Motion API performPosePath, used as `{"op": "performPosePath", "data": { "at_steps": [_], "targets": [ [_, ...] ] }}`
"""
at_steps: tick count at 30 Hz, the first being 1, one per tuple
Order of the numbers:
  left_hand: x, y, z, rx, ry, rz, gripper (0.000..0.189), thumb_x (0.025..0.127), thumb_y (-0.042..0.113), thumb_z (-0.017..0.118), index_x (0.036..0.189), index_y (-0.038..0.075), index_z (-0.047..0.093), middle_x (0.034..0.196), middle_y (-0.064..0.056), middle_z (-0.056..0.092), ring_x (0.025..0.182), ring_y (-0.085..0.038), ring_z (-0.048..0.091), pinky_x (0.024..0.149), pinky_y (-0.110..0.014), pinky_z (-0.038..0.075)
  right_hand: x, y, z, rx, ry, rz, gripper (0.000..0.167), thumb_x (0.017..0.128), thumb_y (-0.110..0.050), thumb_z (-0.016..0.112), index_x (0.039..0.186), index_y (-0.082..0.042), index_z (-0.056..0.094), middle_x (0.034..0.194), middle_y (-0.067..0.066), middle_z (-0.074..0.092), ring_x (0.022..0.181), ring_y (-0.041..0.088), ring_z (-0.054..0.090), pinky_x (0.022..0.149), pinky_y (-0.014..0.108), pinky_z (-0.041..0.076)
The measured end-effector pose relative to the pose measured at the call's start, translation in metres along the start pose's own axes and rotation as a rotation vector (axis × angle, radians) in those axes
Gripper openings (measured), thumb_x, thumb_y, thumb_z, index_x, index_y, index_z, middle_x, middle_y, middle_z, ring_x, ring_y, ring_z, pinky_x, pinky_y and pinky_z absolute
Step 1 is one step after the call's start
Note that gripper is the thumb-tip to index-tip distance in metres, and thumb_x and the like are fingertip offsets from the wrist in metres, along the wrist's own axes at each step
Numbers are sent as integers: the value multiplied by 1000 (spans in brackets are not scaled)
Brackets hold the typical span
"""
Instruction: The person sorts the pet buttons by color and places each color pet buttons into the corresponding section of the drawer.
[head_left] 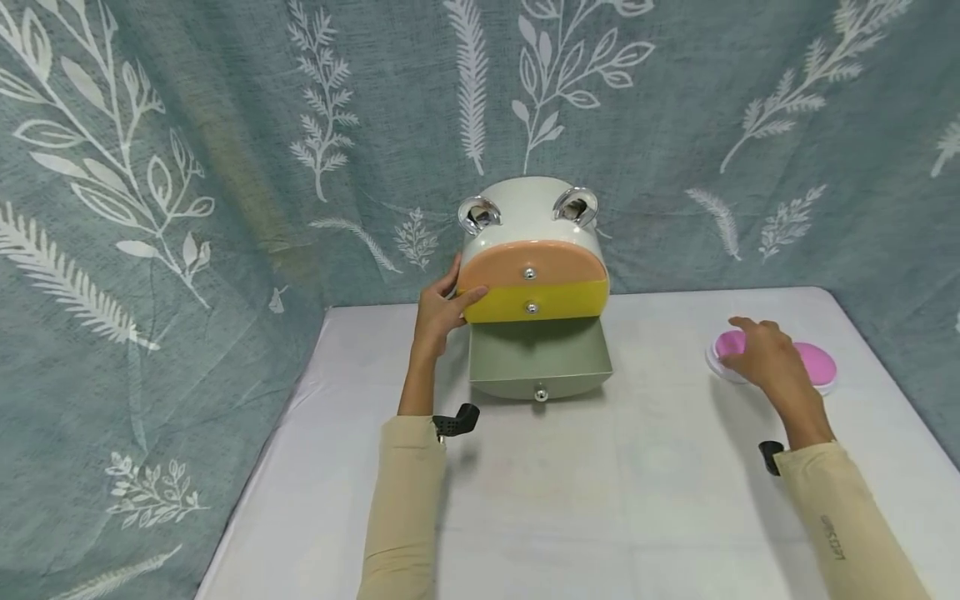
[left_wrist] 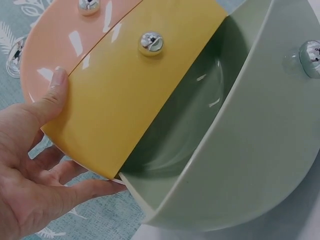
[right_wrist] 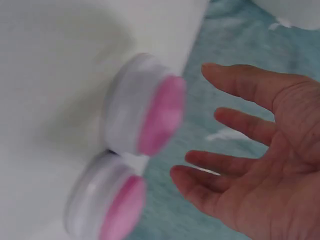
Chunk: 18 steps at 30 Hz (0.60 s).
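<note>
A rounded white drawer box [head_left: 525,212] with two silver ring shapes on top stands toward the back of the table. Its orange drawer [head_left: 495,265] and yellow drawer [head_left: 495,311] are closed, while the green bottom drawer [head_left: 502,388] is pulled out and looks bare inside. My left hand [head_left: 438,317] grips the box's left side, thumb on the front and fingers round the edge. Far to the right, my right hand [head_left: 767,357] hovers with spread fingers over two round white containers with pink tops, the left one [right_wrist: 162,117] and the right one [head_left: 816,365]. Nothing is in its grasp.
A white cloth covers the table [head_left: 555,500]. Close behind it hangs a teal curtain [head_left: 390,125] with white leaf patterns, which also runs along the left and right sides. Each wrist wears a small black camera mount [head_left: 457,421].
</note>
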<state>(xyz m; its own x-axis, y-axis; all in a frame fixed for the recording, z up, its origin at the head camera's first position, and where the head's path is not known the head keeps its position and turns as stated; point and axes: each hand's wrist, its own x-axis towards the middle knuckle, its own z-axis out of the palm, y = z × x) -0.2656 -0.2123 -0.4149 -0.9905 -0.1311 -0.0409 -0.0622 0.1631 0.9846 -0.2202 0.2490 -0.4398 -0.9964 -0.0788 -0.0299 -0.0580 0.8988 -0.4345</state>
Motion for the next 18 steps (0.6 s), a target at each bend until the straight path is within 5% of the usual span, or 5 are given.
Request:
{"op": "performPosePath", "data": {
  "at_steps": [6,18],
  "targets": [
    [-4,1,-8,10,-11,5,78,92,31,83,157,43,41,170,0,38,145,-33,54,99,-54,60,14,7,21,14,-135,37,74,91,-14,73,148,16,37,134,53,41,124,68,47,104,76,44],
    [-2,-3,0,5,2,30,76,92,30,82,157,41,43,169,-1,40,144,-32,56,97,-54,61,13,12,23,-2,-92,62,71,88,-14,76,142,17,43,128,52,43,118,69,46,97,75,45]
  ]
}}
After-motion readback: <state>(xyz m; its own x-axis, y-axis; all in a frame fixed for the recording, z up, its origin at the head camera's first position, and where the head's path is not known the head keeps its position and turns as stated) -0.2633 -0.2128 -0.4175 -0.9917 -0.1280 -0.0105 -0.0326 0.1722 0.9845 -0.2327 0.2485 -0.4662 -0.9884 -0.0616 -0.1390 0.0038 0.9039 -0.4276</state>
